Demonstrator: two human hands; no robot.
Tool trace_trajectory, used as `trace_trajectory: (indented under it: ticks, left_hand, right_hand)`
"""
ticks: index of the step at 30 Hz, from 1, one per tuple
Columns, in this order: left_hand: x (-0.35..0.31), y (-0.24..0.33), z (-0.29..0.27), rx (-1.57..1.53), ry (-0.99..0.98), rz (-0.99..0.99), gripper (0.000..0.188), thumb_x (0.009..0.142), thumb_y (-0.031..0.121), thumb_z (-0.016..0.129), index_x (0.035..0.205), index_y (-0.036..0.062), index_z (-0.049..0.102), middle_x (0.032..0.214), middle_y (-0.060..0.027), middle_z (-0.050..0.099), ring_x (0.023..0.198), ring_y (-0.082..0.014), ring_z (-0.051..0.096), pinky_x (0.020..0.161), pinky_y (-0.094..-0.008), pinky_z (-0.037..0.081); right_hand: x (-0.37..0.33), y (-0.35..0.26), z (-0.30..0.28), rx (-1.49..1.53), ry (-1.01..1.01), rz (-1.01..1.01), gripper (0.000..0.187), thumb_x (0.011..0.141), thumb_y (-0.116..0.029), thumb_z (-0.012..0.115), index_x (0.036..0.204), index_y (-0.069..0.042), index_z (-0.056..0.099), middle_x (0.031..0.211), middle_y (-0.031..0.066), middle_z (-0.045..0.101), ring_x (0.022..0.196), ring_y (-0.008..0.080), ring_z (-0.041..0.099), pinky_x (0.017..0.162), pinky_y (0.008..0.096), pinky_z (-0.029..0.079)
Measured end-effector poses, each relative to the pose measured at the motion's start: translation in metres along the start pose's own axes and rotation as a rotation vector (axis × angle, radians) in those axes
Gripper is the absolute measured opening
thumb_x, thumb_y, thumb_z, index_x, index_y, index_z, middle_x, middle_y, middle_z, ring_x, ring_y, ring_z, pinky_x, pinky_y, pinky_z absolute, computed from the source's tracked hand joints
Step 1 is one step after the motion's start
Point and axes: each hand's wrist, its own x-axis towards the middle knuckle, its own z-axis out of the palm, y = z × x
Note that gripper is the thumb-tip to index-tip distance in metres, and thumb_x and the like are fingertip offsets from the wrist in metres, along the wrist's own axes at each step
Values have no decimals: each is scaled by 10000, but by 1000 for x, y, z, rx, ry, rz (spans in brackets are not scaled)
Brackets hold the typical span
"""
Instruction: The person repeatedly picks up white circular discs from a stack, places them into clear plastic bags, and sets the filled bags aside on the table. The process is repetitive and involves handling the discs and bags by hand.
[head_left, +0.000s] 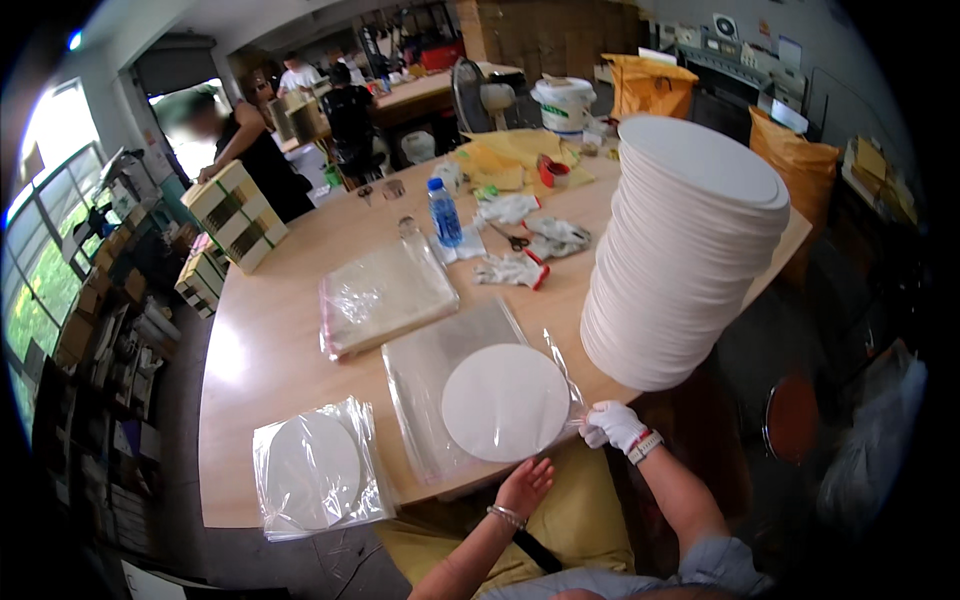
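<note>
A white round disc (505, 403) lies inside a clear plastic bag (572, 385) on top of a pile of flat clear bags (415, 385) at the table's near edge. My right hand (612, 425), in a white glove, pinches the bag's right edge. Bare and open, my left hand (525, 487) is just below the disc's near edge with nothing in it. To the left lies a pile of bagged discs (312, 470). A tall, slightly leaning stack of white discs (690, 250) rises at the right.
Behind the bags sit a larger bag pack (385, 295), a blue-labelled water bottle (444, 213), work gloves (512, 270), scissors (515, 241) and a red tape roll (552, 171). A person in black (255, 150) handles stacked blocks (237, 215) at the far left. A stool (790, 418) stands right.
</note>
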Motion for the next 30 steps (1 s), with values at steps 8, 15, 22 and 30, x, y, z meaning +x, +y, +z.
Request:
trace_trajectory:
  ticks: [8,15,22,30]
  left_hand:
    - [20,25,-2,-176,52,253,360,877,226,545,1168,37,451,1133,-119,540,1073,-300,500,864,-464,460]
    - [0,52,23,190,126,648,388,852,83,550,1193,-7,389,1092,-154,539,921,-293,586,710,-428,543]
    - [-108,90,-6,562,197,852,333,822,173,637,1070,-30,545,959,-97,615,846,-177,596,719,-295,509]
    - [-266,196,-114,1316,1232,1307,767,618,224,778,1247,-24,417,1406,-185,256,1314,-294,187,993,-438,305]
  right_hand:
    - [1,-22,-7,57,-304,-44,141,856,-164,517,781,-47,541,672,77,572,504,174,533,464,312,462]
    - [-13,-36,13,-105,50,-116,255,880,-233,489,1049,-43,488,782,116,608,669,216,622,552,351,535]
    - [8,-4,110,-223,-117,-581,444,762,14,484,1205,-18,492,748,15,598,640,65,517,564,210,421]
    - [7,-21,338,-545,-504,-574,387,812,-165,562,1161,4,548,905,81,651,820,106,579,742,225,445]
